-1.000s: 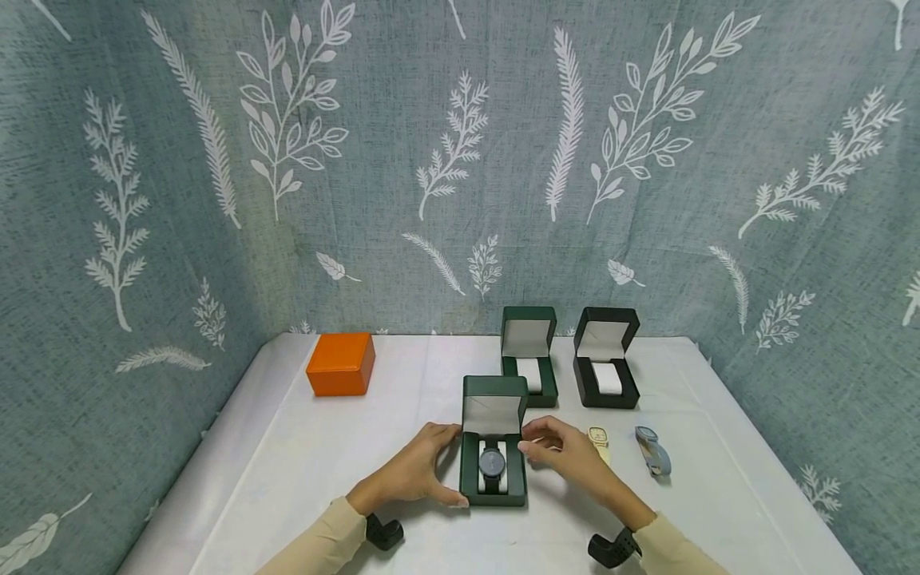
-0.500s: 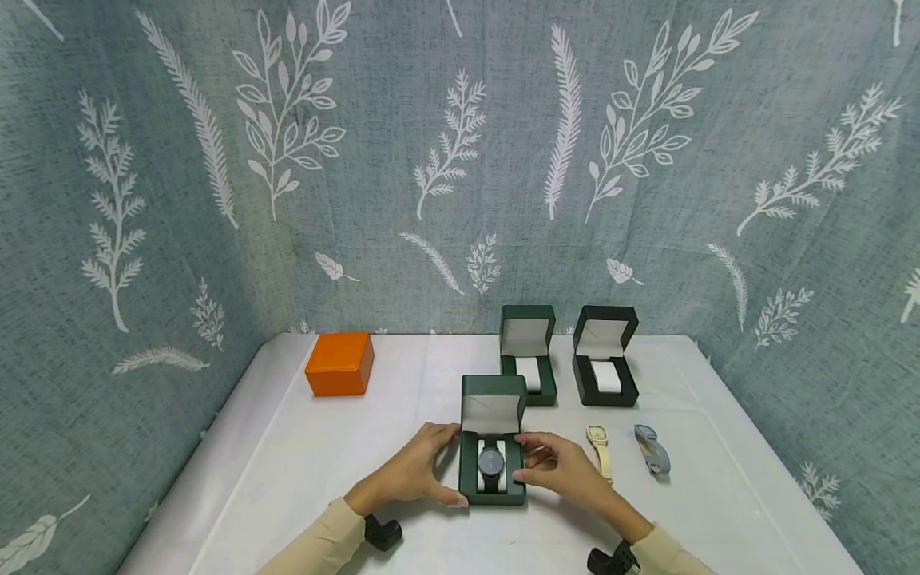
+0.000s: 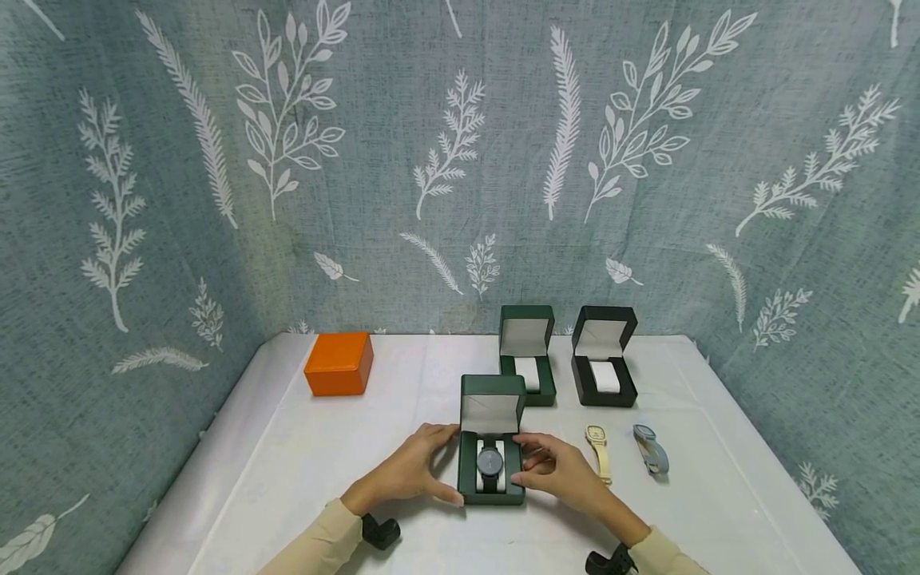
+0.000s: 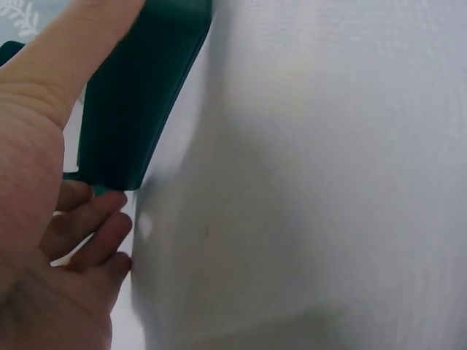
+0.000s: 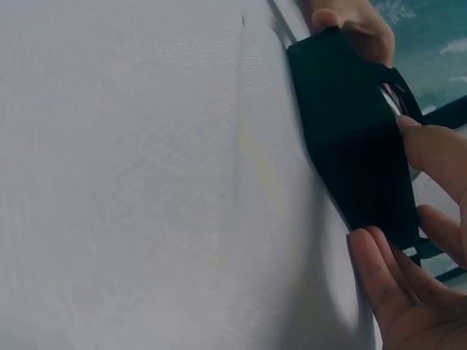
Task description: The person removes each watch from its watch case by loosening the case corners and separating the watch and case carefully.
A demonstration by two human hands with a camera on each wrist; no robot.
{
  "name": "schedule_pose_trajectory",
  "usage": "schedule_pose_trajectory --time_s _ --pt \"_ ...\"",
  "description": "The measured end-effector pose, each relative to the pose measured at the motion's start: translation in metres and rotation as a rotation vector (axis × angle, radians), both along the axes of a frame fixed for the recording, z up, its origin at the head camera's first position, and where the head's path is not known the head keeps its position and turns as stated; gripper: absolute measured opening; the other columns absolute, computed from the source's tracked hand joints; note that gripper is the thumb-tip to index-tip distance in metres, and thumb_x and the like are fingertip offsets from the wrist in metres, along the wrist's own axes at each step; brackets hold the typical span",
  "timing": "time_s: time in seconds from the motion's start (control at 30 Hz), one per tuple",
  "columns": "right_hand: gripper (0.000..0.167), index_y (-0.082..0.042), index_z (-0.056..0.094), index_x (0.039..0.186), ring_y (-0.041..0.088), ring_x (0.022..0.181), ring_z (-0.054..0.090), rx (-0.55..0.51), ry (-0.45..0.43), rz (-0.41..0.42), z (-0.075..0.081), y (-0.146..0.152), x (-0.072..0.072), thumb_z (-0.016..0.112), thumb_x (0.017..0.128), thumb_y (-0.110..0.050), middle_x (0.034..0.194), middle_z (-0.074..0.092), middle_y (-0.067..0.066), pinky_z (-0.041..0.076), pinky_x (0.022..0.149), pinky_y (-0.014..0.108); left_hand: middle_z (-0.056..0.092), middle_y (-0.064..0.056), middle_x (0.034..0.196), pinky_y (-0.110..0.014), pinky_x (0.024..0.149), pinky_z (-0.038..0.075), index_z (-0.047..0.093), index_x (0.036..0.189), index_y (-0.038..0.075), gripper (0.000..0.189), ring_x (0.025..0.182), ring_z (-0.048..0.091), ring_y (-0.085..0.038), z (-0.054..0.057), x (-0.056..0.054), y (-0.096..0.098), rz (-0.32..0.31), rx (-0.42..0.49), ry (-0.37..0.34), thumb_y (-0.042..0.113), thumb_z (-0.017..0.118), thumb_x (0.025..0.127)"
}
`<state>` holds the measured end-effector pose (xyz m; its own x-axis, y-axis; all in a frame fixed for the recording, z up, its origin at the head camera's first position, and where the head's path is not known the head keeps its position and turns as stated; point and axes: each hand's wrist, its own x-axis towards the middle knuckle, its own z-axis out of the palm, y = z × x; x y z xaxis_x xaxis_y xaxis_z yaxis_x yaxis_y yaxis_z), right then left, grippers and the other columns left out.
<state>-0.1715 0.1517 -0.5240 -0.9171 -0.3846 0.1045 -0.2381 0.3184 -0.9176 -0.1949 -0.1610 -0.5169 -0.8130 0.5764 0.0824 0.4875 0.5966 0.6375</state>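
Left hand [image 3: 408,469] half spread, right hand [image 3: 557,473] curled, I grip the probably light green box [image 3: 489,414] by its sides, likely its stiffest hold

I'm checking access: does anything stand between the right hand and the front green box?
Nothing visible does: the right hand touches the front green box along its right side. The gold watch lies on that hand's other side.

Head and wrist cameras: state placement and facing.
Head: on head, looking forward and down at table; left hand, right hand, sleeves show.
Left wrist: worn there, facing left side of held green box; left hand shows.
Right wrist: likewise, facing box's right side; right hand, part of left hand show.
Wrist views share that box.
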Motion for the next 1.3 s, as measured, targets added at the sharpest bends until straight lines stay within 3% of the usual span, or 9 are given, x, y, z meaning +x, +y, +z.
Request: schedule_pose_trajectory --time_s 0.13,0.33,0.53,0.63,0.8,0.9,1.3 --pt "0.06 -0.007 0.064 0.137 0.022 0.096 0.068 -0.007 -0.012 0.0 -0.001 0.0 0.0 0.088 0.084 -0.022 0.115 0.066 0.012 0.057 0.082 0.026 0.059 -0.01 0.141 -0.051 0.108 0.043 0.049 0.151 0.002 0.105 0.129 0.053 -0.027 0.005 -0.002 -0.004 0.001 0.054 0.002 0.054 0.091 0.071" --pt "0.06 -0.009 0.064 0.138 0.022 0.097 0.067 -0.02 -0.03 -0.008 -0.002 0.001 -0.001 0.088 0.084 -0.021 0.115 0.066 0.011 0.056 0.082 0.025 0.072 -0.006 0.113 -0.038 0.092 0.055 0.061 0.141 0.003 0.078 0.102 0.068 -0.023 0.014 -0.008 -0.004 -0.003 0.191 0.032 0.041 0.09 0.079" --pt "0.061 -0.009 0.062 0.139 0.023 0.098 0.067 -0.03 -0.049 -0.008 -0.003 0.001 0.002 0.088 0.084 -0.021 0.117 0.066 0.012 0.056 0.082 0.025 0.072 -0.005 0.093 -0.03 0.073 0.056 0.072 0.123 0.005 0.058 0.081 0.067 -0.018 0.016 -0.009 0.0 0.03 0.253 0.112 0.037 0.091 0.078" --pt "0.062 -0.009 0.062 0.139 0.023 0.099 0.067 -0.036 -0.055 -0.011 -0.003 0.001 0.002 0.088 0.084 -0.02 0.117 0.066 0.012 0.056 0.082 0.025 0.069 -0.002 0.089 -0.028 0.065 0.055 0.074 0.118 0.007 0.053 0.072 0.064 -0.013 0.016 -0.008 0.002 0.03 0.272 0.114 0.035 0.093 0.077" --pt "0.062 -0.009 0.062 0.139 0.023 0.098 0.067 -0.034 -0.058 -0.015 -0.003 0.001 0.001 0.088 0.084 -0.02 0.117 0.066 0.013 0.056 0.082 0.025 0.065 0.004 0.09 -0.025 0.062 0.053 0.071 0.126 0.01 0.064 0.071 0.062 -0.011 0.016 -0.009 0.008 -0.055 0.198 0.078 0.041 0.093 0.075" --pt "0.061 -0.009 0.063 0.139 0.023 0.098 0.067 -0.025 -0.051 -0.015 -0.004 0.001 0.001 0.088 0.084 -0.021 0.116 0.066 0.012 0.056 0.082 0.025 0.064 0.006 0.089 -0.022 0.062 0.052 0.069 0.129 0.011 0.069 0.071 0.06 -0.008 0.016 -0.009 0.012 -0.098 0.131 0.093 0.047 0.092 0.074" --pt "0.06 -0.009 0.063 0.139 0.025 0.099 0.067 -0.027 -0.043 -0.01 -0.002 0.001 0.002 0.087 0.085 -0.022 0.116 0.066 0.013 0.056 0.083 0.026 0.056 0.012 0.084 -0.019 0.061 0.045 0.074 0.122 0.014 0.062 0.068 0.05 0.0 0.018 -0.008 0.023 -0.102 -0.001 0.177 0.053 0.089 0.076"
